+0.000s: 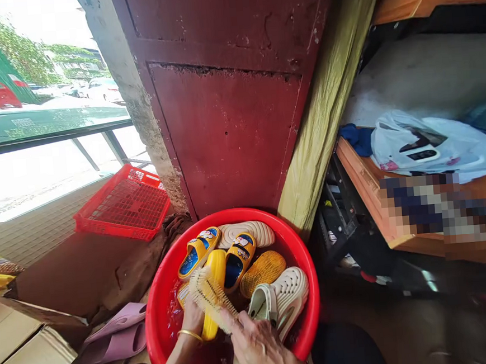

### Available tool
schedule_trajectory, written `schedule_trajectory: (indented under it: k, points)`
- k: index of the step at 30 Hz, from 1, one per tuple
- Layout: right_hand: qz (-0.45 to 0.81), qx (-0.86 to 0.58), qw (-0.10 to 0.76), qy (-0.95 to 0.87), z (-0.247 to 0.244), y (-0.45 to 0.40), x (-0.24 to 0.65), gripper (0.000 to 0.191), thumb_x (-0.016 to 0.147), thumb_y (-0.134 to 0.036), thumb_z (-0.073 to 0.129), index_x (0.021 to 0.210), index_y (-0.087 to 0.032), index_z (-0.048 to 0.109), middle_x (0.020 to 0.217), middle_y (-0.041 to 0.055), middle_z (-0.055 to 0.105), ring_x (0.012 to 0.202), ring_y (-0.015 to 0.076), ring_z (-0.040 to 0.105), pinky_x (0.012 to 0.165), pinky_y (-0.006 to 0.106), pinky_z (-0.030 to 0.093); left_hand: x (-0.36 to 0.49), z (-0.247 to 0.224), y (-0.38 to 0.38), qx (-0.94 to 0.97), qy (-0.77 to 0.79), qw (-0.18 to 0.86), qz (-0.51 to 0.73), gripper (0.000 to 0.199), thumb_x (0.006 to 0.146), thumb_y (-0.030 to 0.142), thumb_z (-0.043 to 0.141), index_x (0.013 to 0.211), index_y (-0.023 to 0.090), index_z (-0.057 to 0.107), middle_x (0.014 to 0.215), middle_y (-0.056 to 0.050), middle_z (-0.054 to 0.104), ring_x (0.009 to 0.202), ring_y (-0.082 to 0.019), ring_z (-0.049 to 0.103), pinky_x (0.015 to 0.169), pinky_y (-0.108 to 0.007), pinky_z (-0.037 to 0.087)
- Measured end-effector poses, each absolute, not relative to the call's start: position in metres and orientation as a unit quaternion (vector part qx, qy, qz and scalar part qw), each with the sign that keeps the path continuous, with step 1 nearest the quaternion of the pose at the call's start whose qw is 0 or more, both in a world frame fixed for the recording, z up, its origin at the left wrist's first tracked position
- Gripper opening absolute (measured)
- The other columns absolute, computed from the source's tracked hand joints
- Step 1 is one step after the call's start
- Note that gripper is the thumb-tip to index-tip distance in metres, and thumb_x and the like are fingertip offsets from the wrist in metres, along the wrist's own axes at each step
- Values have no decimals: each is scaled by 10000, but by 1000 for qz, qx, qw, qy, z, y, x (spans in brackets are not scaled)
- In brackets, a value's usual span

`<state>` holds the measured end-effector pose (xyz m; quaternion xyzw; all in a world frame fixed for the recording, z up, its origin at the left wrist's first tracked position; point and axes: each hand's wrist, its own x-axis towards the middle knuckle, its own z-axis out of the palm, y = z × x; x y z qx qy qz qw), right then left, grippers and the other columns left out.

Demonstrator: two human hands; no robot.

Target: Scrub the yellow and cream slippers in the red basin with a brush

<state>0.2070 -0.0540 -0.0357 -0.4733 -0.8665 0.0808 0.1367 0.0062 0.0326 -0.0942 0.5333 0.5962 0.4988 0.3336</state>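
Over red basin (313,288): left grip (193,316) curled round yellow slipper (218,268), right grip (258,343) clasping brush (209,291).

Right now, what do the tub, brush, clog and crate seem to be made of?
Tub: glossy plastic, by its smooth, shiny rim.
Brush: pale bristles, perhaps synthetic; the look can't settle it.
Clog: probably matte foam or rubber, given its thick, moulded, holed upper.
Crate: likely hard plastic, judging by its evenly red, moulded lattice.
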Motion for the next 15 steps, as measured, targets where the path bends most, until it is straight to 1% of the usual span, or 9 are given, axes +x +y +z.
schedule_trajectory:
  k: [2, 4, 6, 9, 12, 14, 15]
  points:
    - [82, -523, 145, -836, -35, -38, 207, 755, 887, -116, 482, 1602, -274, 296, 1116, 127, 698, 764, 229, 695, 723, 324, 562, 9, -97, 25, 538, 591, 351, 488, 706, 714, 678, 645, 1209, 175, 670, 1191, -156, 732, 1186, -377, 650, 1054, -538, 514]
    - [86, -580, 161, -794, -33, -19, 207, 709, 919, -105, 438, 1599, -249, 300, 1125, 136, 706, 833, 228, 710, 766, 311, 555, 12, -98, 18, 548, 580, 366, 478, 683, 791, 573, 613, 1337, 163, 601, 1324, -163, 683, 1268, -352, 615, 1087, -501, 488]
    - [95, -605, 168, -772, -31, -7, 207, 690, 931, -110, 429, 1599, -227, 298, 1122, 137, 714, 881, 230, 716, 783, 304, 551, 10, -97, 15, 556, 585, 352, 473, 661, 833, 486, 566, 1413, 170, 541, 1392, -148, 648, 1315, -325, 587, 1112, -473, 465]
    - [116, -556, 151, -809, -34, -14, 203, 707, 918, -133, 454, 1593, -289, 312, 1102, 106, 727, 840, 231, 719, 739, 303, 552, -2, -95, 17, 552, 636, 294, 452, 632, 811, 397, 555, 1410, 196, 546, 1336, -121, 688, 1290, -322, 607, 1096, -473, 473]
    - [133, -508, 131, -841, -42, -33, 200, 743, 886, -142, 476, 1586, -336, 324, 1045, 86, 740, 746, 249, 716, 666, 332, 556, -16, -91, 17, 550, 678, 275, 402, 623, 798, 362, 538, 1407, 232, 545, 1216, -89, 742, 1149, -313, 692, 1016, -465, 526]
    - [134, -534, 135, -824, -47, -38, 202, 725, 883, -127, 454, 1581, -295, 349, 1069, 115, 742, 772, 272, 724, 685, 360, 566, -20, -88, 14, 581, 674, 254, 379, 629, 806, 361, 534, 1420, 225, 530, 1224, -98, 734, 1114, -311, 705, 987, -457, 543]
    - [135, -553, 145, -809, -49, -36, 204, 704, 891, -117, 433, 1577, -254, 361, 1110, 140, 737, 830, 284, 730, 726, 372, 573, -21, -86, 11, 607, 662, 228, 376, 635, 807, 349, 534, 1427, 211, 522, 1265, -115, 714, 1153, -320, 685, 1007, -468, 532]
